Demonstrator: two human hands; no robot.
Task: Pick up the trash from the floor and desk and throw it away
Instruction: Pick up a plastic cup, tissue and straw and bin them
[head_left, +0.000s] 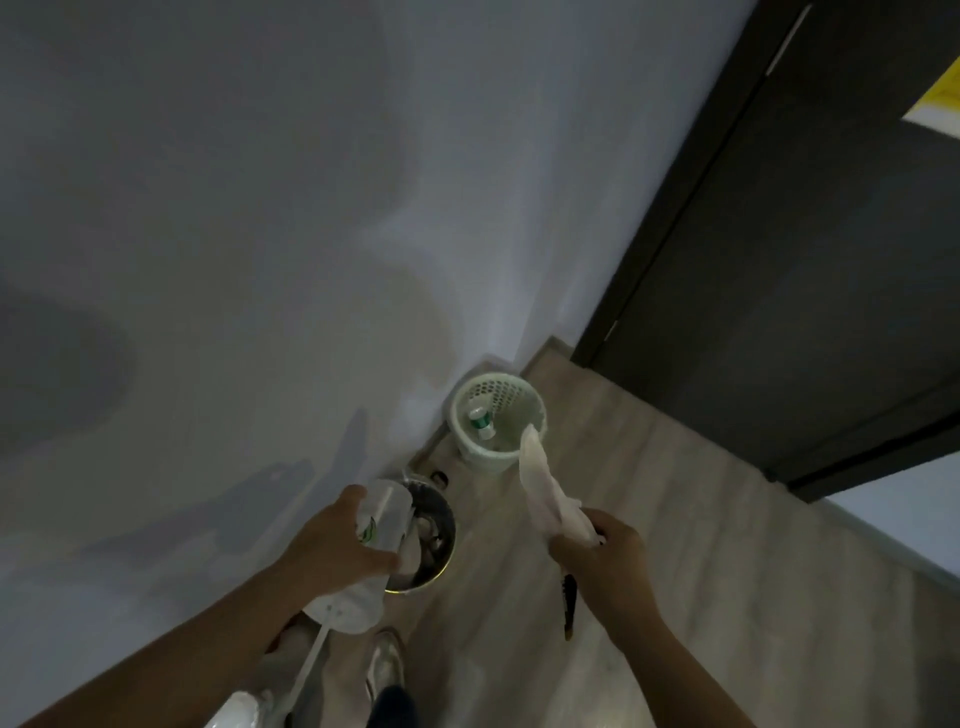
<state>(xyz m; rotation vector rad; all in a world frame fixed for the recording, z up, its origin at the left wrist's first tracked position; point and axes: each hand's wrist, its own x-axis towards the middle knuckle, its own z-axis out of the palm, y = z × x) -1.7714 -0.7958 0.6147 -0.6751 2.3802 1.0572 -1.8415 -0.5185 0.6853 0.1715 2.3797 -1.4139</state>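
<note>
My left hand (332, 551) grips a clear plastic cup (382, 525) with a lid and a white straw, held on its side over a round metal bin (441, 525). My right hand (602, 561) holds a crumpled white tissue (543, 488) whose tip reaches the rim of a pale green mesh wastebasket (498, 421). A dark thin object (569, 605) hangs below my right hand. Inside the wastebasket lies a small bottle (480, 421) with a green label.
Both bins stand on the light wood floor (675, 519) against the white wall (260, 260). A dark door (779, 260) fills the right. My shoe (384, 670) shows at the bottom, beside another white object (234, 712).
</note>
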